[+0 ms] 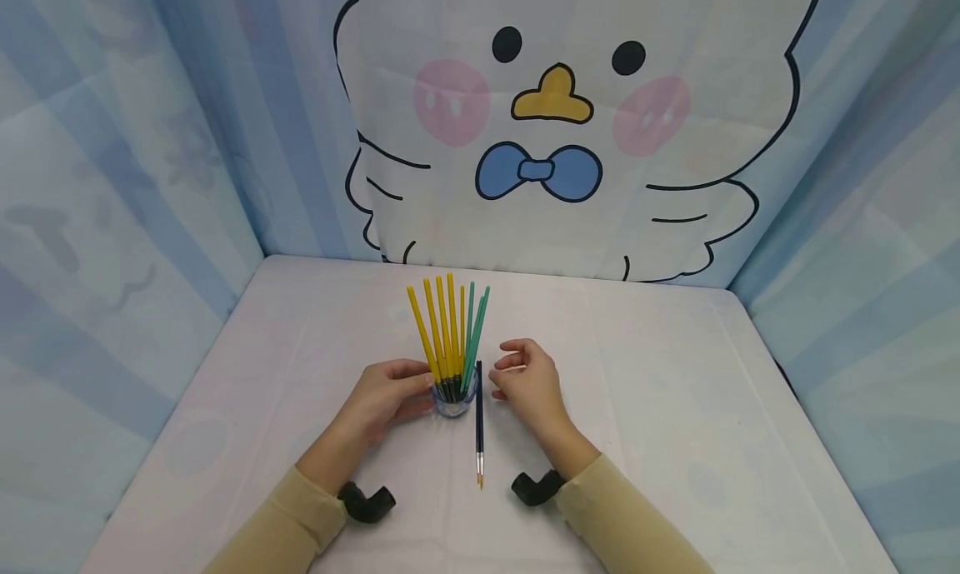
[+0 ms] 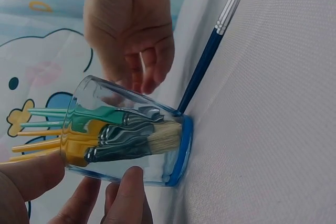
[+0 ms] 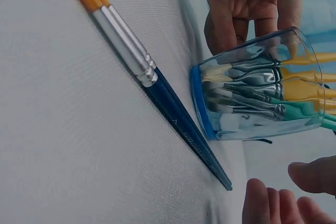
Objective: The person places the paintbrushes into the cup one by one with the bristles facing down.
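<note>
A clear cup [image 1: 453, 408] with a blue base stands upright in the middle of the table. It holds several paintbrushes, bristles down, with yellow handles [image 1: 444, 332] and green handles [image 1: 475, 342]. My left hand [image 1: 392, 393] holds the cup from its left side, the thumb near the rim. Just right of the cup, two dark blue paintbrushes [image 3: 176, 114] lie side by side on the cloth, their orange bristles toward me. My right hand [image 1: 529, 384] hovers beside the cup and the blue handles, fingers loosely bent, with nothing in it.
A pale cloth covers the table [image 1: 660, 441]. Behind it hangs a curtain [image 1: 555, 232] with a cartoon figure, and striped curtains [image 1: 112, 224] close off both sides. Black curved wrist mounts [image 1: 367, 505] stick out near both sleeves.
</note>
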Demonstrator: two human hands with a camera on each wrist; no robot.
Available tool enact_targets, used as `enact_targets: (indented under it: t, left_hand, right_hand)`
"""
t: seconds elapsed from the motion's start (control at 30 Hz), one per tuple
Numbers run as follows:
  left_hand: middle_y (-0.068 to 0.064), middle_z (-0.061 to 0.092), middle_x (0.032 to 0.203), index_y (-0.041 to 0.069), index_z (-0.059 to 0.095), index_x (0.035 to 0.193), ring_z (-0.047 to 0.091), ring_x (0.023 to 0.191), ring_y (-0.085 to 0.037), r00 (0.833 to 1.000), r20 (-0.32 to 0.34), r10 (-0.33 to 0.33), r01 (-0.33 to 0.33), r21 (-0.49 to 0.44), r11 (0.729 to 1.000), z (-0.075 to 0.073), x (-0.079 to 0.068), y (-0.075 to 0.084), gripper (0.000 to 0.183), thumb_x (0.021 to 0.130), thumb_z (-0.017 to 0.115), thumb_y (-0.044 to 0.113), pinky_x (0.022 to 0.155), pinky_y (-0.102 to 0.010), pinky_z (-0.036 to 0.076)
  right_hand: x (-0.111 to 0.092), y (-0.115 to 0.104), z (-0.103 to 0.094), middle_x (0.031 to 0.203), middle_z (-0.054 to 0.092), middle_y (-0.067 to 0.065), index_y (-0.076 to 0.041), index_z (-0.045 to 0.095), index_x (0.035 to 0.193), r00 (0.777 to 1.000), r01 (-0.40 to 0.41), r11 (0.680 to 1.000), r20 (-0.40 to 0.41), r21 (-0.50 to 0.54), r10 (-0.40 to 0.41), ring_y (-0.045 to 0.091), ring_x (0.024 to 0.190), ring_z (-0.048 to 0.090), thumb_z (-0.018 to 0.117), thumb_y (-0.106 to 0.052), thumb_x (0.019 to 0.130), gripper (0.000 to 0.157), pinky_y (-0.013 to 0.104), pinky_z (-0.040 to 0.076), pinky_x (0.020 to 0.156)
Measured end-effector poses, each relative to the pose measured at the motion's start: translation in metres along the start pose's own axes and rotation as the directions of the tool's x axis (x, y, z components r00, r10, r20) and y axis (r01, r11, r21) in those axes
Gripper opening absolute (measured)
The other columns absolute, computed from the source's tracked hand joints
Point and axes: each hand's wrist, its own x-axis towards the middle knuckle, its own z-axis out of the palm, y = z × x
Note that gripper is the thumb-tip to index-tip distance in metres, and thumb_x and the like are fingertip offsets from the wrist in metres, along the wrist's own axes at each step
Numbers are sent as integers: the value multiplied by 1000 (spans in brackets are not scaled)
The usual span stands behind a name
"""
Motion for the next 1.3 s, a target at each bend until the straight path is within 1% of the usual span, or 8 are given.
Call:
enact_targets:
  t: [0.1, 0.23, 0.4, 0.53, 0.7, 0.83, 1.1, 1.3]
  left_hand:
    - [-17, 66, 131, 4, 69, 126, 69, 110, -26, 1000, 0, 0, 0, -3, 1000, 0, -1, 0, 34, 95, 72, 16, 90, -39, 64]
    - [-17, 66, 131, 4, 68, 126, 69, 111, -27, 1000, 3, -1, 1, -6, 1000, 0, -1, 1, 34, 95, 72, 16, 90, -39, 64]
    - [-19, 65, 132, 3, 67, 127, 69, 112, -27, 1000, 9, 5, -5, -5, 1000, 0, -1, 0, 35, 95, 71, 17, 93, -40, 64]
    - [-18, 65, 131, 3, 68, 127, 69, 111, -27, 1000, 5, 7, -7, 0, 1000, 0, -1, -1, 35, 95, 72, 17, 92, -40, 64]
    - [-18, 66, 131, 4, 68, 127, 69, 112, -27, 1000, 4, -1, 1, 1, 1000, 0, -1, 0, 35, 95, 72, 18, 91, -39, 64]
    - [-19, 65, 133, 3, 67, 129, 69, 112, -27, 1000, 14, 4, -4, 5, 1000, -1, -2, 1, 36, 96, 71, 18, 93, -40, 64]
    - [-19, 65, 133, 2, 67, 128, 68, 111, -26, 1000, 21, 8, -7, -7, 1000, -1, -2, 2, 37, 95, 72, 17, 95, -41, 63]
    - [-19, 64, 133, 2, 67, 129, 68, 112, -27, 1000, 19, 3, -3, -6, 1000, -1, -2, 1, 37, 95, 72, 16, 94, -41, 63]
  right_hand:
    - [0, 3, -1, 95, 65, 10, -9, 61, 125, 998, -58, 993, 28, -101, 61, 21, 67, 67, 80, -7, 85, 44, 29, 64, 60]
    - [-2, 5, -1, 89, 65, 9, -11, 62, 120, 991, -96, 972, 66, -213, 113, 20, 58, 65, 83, -12, 84, 42, 27, 62, 54]
    - [-8, 6, 1, 79, 67, 7, -10, 61, 115, 979, -118, 949, 126, -291, 161, 18, 53, 65, 82, -16, 84, 37, 26, 60, 51]
    - [-13, 5, 2, 69, 67, 6, -8, 60, 113, 976, -103, 939, 148, -329, 159, 18, 50, 63, 81, -14, 84, 36, 27, 59, 49]
    - [-14, 4, 5, 61, 66, 4, -8, 60, 111, 981, -70, 911, 140, -406, 138, 18, 48, 62, 80, -16, 85, 34, 28, 54, 51]
    - [-14, 4, 7, 59, 66, 3, -8, 61, 109, 983, -46, 893, 137, -447, 119, 18, 47, 61, 80, -17, 84, 33, 28, 50, 52]
    - [-13, 2, 7, 55, 65, 2, -8, 62, 108, 988, -34, 879, 119, -475, 102, 17, 47, 60, 79, -14, 83, 31, 28, 47, 51]
    - [-12, 0, 6, 57, 65, 1, -8, 63, 109, 992, -31, 863, 90, -505, 88, 16, 46, 60, 79, -15, 83, 31, 27, 45, 50]
